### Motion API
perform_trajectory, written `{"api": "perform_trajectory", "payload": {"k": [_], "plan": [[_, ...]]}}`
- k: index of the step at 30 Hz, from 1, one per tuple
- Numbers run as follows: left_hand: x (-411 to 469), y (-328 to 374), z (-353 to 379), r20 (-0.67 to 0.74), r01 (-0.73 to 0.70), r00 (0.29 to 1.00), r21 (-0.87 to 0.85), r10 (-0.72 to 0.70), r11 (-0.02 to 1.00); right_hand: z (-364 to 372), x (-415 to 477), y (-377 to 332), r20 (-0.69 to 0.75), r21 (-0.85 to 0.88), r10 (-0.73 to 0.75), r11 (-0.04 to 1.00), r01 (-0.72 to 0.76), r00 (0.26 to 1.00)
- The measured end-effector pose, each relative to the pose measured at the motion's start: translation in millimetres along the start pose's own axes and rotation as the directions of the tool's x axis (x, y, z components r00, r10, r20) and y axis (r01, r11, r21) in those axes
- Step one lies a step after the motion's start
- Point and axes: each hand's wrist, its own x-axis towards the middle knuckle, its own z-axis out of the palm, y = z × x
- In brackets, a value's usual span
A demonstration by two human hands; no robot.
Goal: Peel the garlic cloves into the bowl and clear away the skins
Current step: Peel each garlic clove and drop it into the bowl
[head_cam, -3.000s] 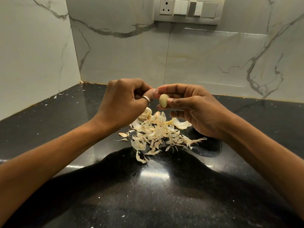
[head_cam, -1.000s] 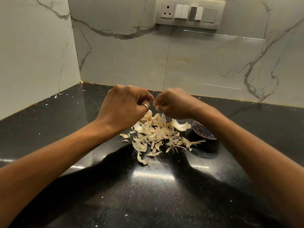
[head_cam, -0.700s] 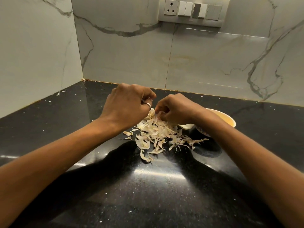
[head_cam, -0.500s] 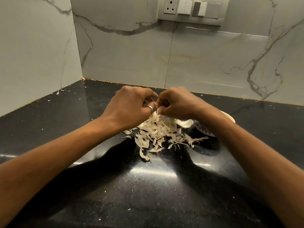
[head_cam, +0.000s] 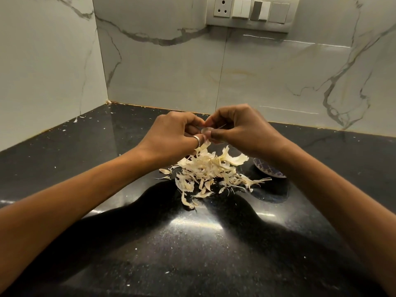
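- The left hand (head_cam: 175, 133) and right hand (head_cam: 242, 129) meet above the black table (head_cam: 192, 243), each grip pinching one garlic clove (head_cam: 206, 131) between them.
- The skins (head_cam: 210, 168) lie piled directly below.
- The bowl (head_cam: 269, 170) sits beside the pile, partly hidden by the right forearm.

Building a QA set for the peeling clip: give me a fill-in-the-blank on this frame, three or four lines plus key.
1. The left hand and right hand together pinch a garlic clove above the pile of garlic ____.
2. The ring sits on a finger of the ____ hand.
3. The blue-patterned bowl is partly hidden behind the ____ forearm.
4. The pile lies on a countertop whose colour is ____.
Missing words: skins; left; right; black.
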Motion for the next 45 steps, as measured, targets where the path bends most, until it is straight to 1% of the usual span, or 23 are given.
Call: {"api": "perform_trajectory", "payload": {"k": [4,9,12,16,19,23,25,28,32,36,39,40,43,45], "plan": [[0.0,2.6,-1.5,0.075,0.123,0.991,-0.164,-0.111,0.979,4.0,-1.5,0.2,-0.001,0.018,0.018,1.000,-0.018,1.000],[-0.5,8.3,-2.2,0.166,0.251,0.964,-0.337,-0.206,0.907,7.9,-4.3,-2.1,-0.001,0.029,0.047,0.998,-0.047,0.999],[-0.7,9.0,-1.9,0.178,0.271,0.959,-0.353,-0.220,0.895,10.7,-5.0,-2.8,-0.008,0.029,0.063,0.998,-0.063,0.998],[-2.0,7.1,0.3,0.183,0.254,0.962,-0.311,-0.204,0.916,14.3,-5.5,-0.9,0.006,0.036,0.094,0.995,-0.094,0.996],[-2.3,6.1,-2.6,0.193,0.262,0.958,-0.300,-0.210,0.917,16.3,-4.3,0.2,0.068,0.121,0.140,0.982,-0.148,0.988],[-0.9,8.5,-6.9,0.207,0.300,0.948,-0.315,-0.243,0.900,9.1,-5.4,-1.1,0.156,0.255,0.198,0.938,-0.233,0.968],[-1.0,9.9,-7.1,0.212,0.316,0.943,-0.317,-0.258,0.894,6.7,-6.5,-1.4,0.166,0.222,0.208,0.945,-0.242,0.964],[-1.3,11.7,-7.7,0.205,0.334,0.939,-0.343,-0.278,0.878,7.6,-6.7,0.5,0.140,0.097,0.207,0.970,-0.221,0.968],[-0.3,13.7,-10.1,0.177,0.324,0.944,-0.358,-0.277,0.876,7.4,-10.0,1.1,0.110,-0.051,0.198,0.980,-0.194,0.974],[-0.1,13.3,-10.8,0.159,0.316,0.948,-0.352,-0.276,0.881,4.9,-12.9,-3.8,0.060,-0.100,0.165,0.982,-0.159,0.984],[-0.4,13.4,-11.6,0.159,0.306,0.951,-0.348,-0.266,0.886,3.1,-12.1,-6.4,-0.049,-0.199,0.068,0.977,-0.076,0.996],[-0.4,13.7,-12.0,0.160,0.300,0.952,-0.348,-0.259,0.888,3.6,-11.6,-6.8,-0.078,-0.198,0.035,0.979,-0.049,0.996],[-0.8,14.9,-11.8,0.167,0.290,0.955,-0.348,-0.245,0.892,7.2,-12.6,-8.4,-0.096,-0.188,-0.039,0.982,0.020,0.995],[-0.8,14.4,-11.6,0.167,0.281,0.957,-0.331,-0.237,0.901,8.1,-12.1,-8.8,-0.089,-0.193,-0.058,0.980,0.040,0.994]]}}
